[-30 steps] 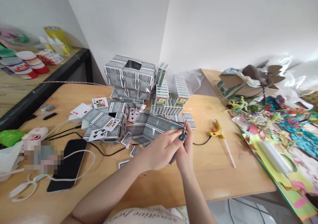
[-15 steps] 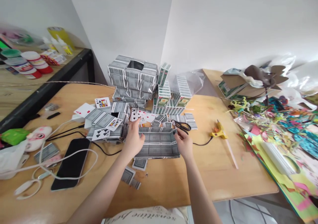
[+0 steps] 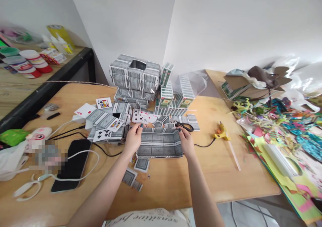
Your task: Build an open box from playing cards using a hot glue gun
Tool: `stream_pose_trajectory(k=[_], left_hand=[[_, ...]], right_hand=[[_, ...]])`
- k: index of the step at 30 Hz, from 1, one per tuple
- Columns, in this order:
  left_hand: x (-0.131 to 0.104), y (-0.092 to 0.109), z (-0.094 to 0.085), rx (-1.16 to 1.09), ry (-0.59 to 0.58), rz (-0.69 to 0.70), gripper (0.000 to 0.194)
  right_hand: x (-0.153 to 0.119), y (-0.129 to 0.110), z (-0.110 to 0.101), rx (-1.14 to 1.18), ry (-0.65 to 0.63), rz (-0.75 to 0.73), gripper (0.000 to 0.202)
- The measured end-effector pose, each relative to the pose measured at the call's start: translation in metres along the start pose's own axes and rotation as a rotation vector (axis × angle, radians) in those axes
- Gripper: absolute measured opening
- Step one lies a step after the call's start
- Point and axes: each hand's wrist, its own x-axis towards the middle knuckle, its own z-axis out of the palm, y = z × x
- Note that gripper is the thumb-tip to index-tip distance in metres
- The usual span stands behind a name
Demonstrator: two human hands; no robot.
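Note:
An open box made of playing cards (image 3: 159, 145), lined with grey patterned card backs, is held between my two hands. My left hand (image 3: 133, 140) pinches its left end near the far corner. At the right end, my right hand (image 3: 186, 142) has its fingers closed on the rim. Just beyond the box lie face-up playing cards (image 3: 141, 116), cut card pieces (image 3: 163, 121) and black-handled scissors (image 3: 186, 125). A pile of loose cards (image 3: 103, 119) covers another card-made box left of my left hand.
Stacked card-made boxes (image 3: 135, 79) stand at the back beside green-and-white card packs (image 3: 184, 92). A yellow glue gun (image 3: 221, 133) with a glue stick lies right. A phone (image 3: 71, 165) and white cable lie left. Colourful paper scraps (image 3: 276, 133) cover the far right.
My left hand has drawn its fingers in from a spread pose and now pinches the box's left end. The right hand has shifted slightly along the rim. The box has tilted slightly.

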Motion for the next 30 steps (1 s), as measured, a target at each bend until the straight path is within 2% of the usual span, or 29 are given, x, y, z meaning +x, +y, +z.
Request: stream_pose_trajectory(k=[3, 5, 8, 11, 20, 26, 30], left_hand=[[0.002, -0.001, 0.005, -0.098, 0.022, -0.034, 0.031], [0.003, 0.0, 0.008, -0.195, 0.052, -0.104, 0.032], [0.005, -0.002, 0.012, -0.364, 0.083, -0.254, 0.036], [0.005, -0.005, 0.013, -0.504, 0.056, -0.323, 0.041], [0.004, 0.0, 0.01, -0.399, 0.065, -0.343, 0.046], [0.003, 0.002, 0.009, -0.328, 0.05, -0.297, 0.05], [0.001, 0.006, 0.005, -0.33, -0.003, -0.249, 0.046]], right_hand=[[-0.001, -0.002, 0.004, 0.11, 0.028, 0.073, 0.034], [-0.004, -0.005, 0.006, 0.241, 0.023, 0.133, 0.029], [-0.007, -0.007, 0.009, 0.434, -0.05, 0.164, 0.021], [-0.009, -0.008, 0.01, 0.504, -0.103, 0.153, 0.019], [-0.001, -0.005, 0.012, 0.509, -0.12, 0.111, 0.012], [0.004, 0.001, 0.015, 0.271, -0.09, 0.04, 0.024], [-0.002, -0.003, 0.01, 0.242, -0.063, 0.017, 0.033]])
